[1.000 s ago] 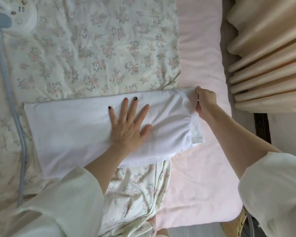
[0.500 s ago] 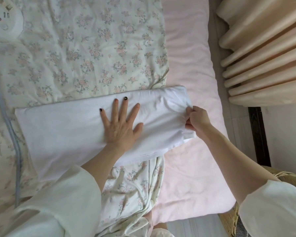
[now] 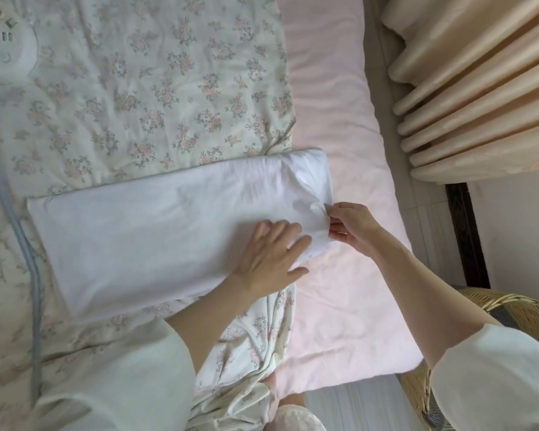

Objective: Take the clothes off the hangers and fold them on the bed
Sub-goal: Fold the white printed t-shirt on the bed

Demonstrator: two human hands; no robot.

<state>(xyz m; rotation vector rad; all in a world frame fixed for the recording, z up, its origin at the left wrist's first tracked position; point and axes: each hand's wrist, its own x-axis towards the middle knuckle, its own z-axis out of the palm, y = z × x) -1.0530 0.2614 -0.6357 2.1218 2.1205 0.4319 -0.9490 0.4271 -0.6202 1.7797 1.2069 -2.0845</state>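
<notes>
folded white garment point(image 3: 143, 241) lying as a long band across the bed point(image 3: 339, 126), half on the floral quilt point(image 3: 156, 88), right end reaching onto the pink sheet near the bed's right edge. left end close to the pale blue cord point(image 3: 31, 275) running down the bed's left side.

left hand point(image 3: 271, 259) pressing flat on the garment's right part, near its lower edge; grip apart, fingers straight and slightly spread, thumb out over the lower edge onto the sheet. cream sleeve point(image 3: 122, 377) covering the forearm at the bottom left.

right hand point(image 3: 352, 227) at the garment's right end, grip clamped on the cloth, thumb and fingertips pinching a small bunch of fabric at the edge. cloth creased and puckered just left of the pinch. hands close together, not touching as far as can be told.

white round device point(image 3: 7, 54) with small buttons at the bed's top left corner, joined to the blue cord. peach pleated curtain point(image 3: 479, 98) off the bed's right side at the top right. wicker basket point(image 3: 517, 309) by the bed's lower right corner, partly hidden behind the right forearm and sleeve. dark wooden strip between curtain and basket, kind unclear.
</notes>
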